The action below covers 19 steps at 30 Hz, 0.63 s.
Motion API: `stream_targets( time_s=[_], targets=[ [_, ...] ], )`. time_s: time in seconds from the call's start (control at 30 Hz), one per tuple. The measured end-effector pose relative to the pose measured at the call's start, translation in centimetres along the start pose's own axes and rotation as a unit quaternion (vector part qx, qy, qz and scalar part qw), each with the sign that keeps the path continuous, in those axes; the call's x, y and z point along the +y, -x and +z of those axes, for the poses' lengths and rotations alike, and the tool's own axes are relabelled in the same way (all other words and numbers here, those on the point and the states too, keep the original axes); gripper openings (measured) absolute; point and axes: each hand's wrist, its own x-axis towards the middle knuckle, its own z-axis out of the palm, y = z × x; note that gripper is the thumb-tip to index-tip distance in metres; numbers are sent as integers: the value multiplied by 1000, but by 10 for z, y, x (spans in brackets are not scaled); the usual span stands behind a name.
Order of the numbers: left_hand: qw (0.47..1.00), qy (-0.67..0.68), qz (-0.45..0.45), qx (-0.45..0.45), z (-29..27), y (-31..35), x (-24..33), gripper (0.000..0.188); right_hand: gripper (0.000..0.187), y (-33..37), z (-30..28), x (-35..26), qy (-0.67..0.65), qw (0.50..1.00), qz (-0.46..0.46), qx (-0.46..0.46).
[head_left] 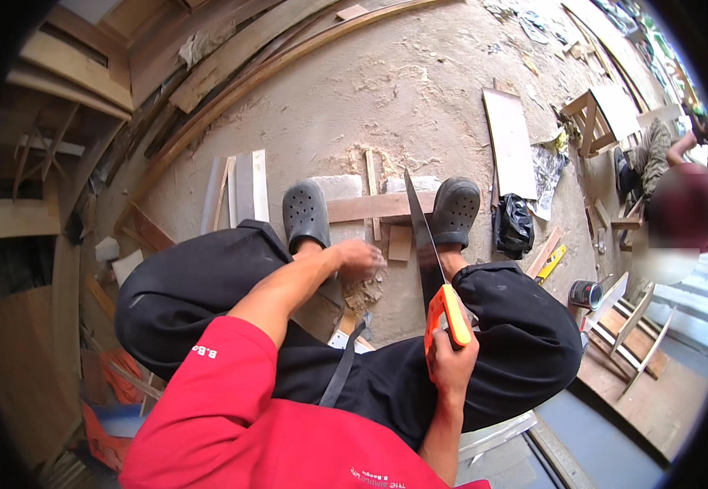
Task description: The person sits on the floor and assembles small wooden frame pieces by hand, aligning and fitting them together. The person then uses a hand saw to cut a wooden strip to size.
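My right hand (453,359) is closed round the orange handle of a hand saw (424,236), its blade pointing away from me beside my right clog. Between my feet a brown wooden plank (380,207) lies crosswise, resting by grey blocks (343,187), and the saw blade passes by its right end. A thin wooden strip (371,183) crosses the plank. My left hand (359,257) hovers just on the near side of the plank, its fingers smeared by motion. Near it on the ground is a small wood offcut (400,243).
Pale boards (245,189) lie left of my left clog. To the right are a white board (510,147), a black plastic bag (514,226), a yellow tool (551,264) and an open can (586,294). Another person (680,196) sits at the far right. Long timbers line the left.
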Motion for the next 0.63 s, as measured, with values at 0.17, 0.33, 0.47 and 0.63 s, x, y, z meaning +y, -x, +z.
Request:
stream_targets(
  time_s=[0.17,0.33,0.47,0.63],
  targets=[
    [884,-100,-342,301,-49,24,-7,34,52,-5,18,17,40,993,106,-34],
    [894,-84,-423,121,-78,51,-17,55,50,-19,46,27,85,995,41,-46],
    [886,-95,-436,127,-60,50,-24,40,51,-23,62,27,125,990,34,-57],
    [882,-86,-450,104,-65,38,-24,38,53,-19,62,31,149,987,32,-56]
  ],
)
